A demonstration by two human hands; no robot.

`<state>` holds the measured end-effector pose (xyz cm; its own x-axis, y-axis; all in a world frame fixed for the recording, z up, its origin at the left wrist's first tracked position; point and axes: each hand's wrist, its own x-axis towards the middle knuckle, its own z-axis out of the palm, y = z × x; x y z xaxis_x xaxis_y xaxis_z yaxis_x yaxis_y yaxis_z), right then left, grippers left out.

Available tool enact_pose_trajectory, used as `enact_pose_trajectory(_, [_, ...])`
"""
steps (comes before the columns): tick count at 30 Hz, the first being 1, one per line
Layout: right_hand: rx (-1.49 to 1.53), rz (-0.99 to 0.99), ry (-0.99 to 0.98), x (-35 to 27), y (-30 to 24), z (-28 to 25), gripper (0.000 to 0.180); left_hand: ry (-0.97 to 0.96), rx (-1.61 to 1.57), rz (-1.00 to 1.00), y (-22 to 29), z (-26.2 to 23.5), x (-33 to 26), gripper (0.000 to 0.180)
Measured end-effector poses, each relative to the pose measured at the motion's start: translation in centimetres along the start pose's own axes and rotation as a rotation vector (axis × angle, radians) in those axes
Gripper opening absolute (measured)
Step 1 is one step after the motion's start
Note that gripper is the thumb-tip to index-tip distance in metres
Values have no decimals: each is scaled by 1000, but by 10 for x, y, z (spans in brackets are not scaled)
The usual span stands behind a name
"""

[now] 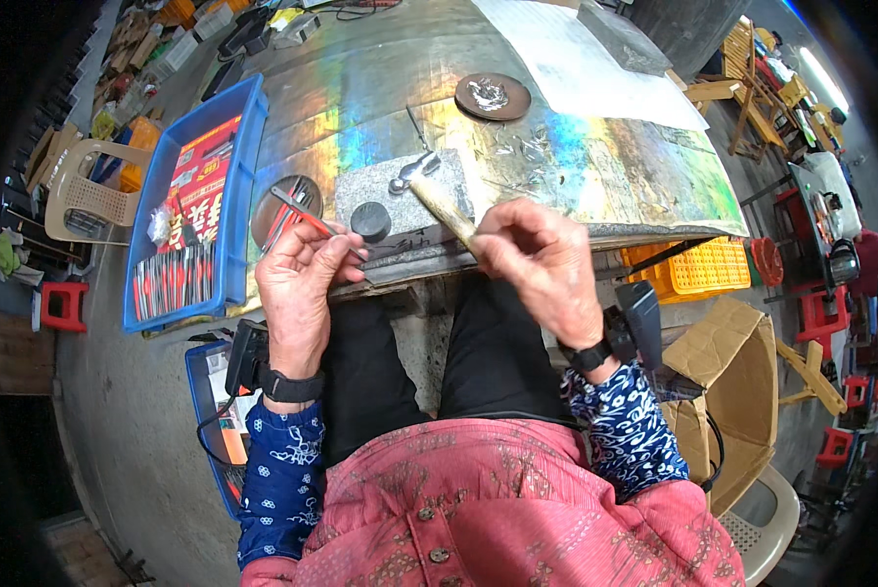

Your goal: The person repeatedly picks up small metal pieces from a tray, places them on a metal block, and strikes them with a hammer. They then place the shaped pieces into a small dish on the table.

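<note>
My right hand (541, 269) is closed round the wooden handle of a hammer (446, 209). The hammer's metal head is over a speckled grey stone block (360, 186) near the table's front edge. At the left, my left hand (302, 279) pinches a slim red piece (304, 212) with a dark far end; its exact kind is unclear. Just beyond that hand is a round dish (272, 203) with several slim pieces in or over it. A black round puck-like block (370, 222) sits at the stone's near left corner, close to my left fingertips.
A blue tray (248, 181) at the left holds rows of slim red-and-black pieces and a red printed sheet. Farther back lie a brown dish (471, 108) with silvery bits and a white sheet (595, 83). A cardboard box (742, 382) and yellow crate (698, 269) stand at the right.
</note>
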<state>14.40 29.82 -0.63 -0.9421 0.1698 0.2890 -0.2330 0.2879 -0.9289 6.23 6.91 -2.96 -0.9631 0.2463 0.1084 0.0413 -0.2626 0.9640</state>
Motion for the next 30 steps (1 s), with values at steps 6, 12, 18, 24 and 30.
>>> enact_pose_trajectory(6, [534,207,-91,-17,-26,42,10,-81,-292,-143,9,13,-19,14])
enact_pose_trajectory(12, [487,167,-36,-23,-33,62,9,-69,-498,-199,13,16,-32,12])
enact_pose_trajectory(18, [338,73,25,-25,-31,71,6,-38,-555,-220,13,14,-38,11])
enact_pose_trajectory(24, [352,131,39,-29,-30,81,6,-31,-584,-238,11,10,-39,12])
enact_pose_trajectory(30, [366,150,54,-32,-29,86,6,-10,-599,-252,9,8,-41,13])
